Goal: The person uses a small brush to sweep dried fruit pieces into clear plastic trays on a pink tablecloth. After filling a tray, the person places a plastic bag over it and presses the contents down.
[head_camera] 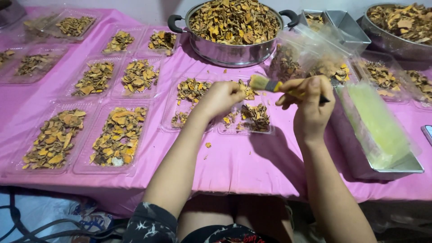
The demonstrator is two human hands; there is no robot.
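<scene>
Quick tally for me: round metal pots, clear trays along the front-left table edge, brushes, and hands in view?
Round metal pots: 2
Front-left clear trays: 2
Brush: 1
Hands: 2
Total: 7

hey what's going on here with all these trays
A person sits at a table covered in a pink cloth. The right hand holds a small brush, its bristles pointing at a dried orange-brown piece pinched in the left hand. Both hands hover over a clear plastic tray with a few such pieces. More filled trays lie to the left, and a metal pot heaped with pieces stands behind.
</scene>
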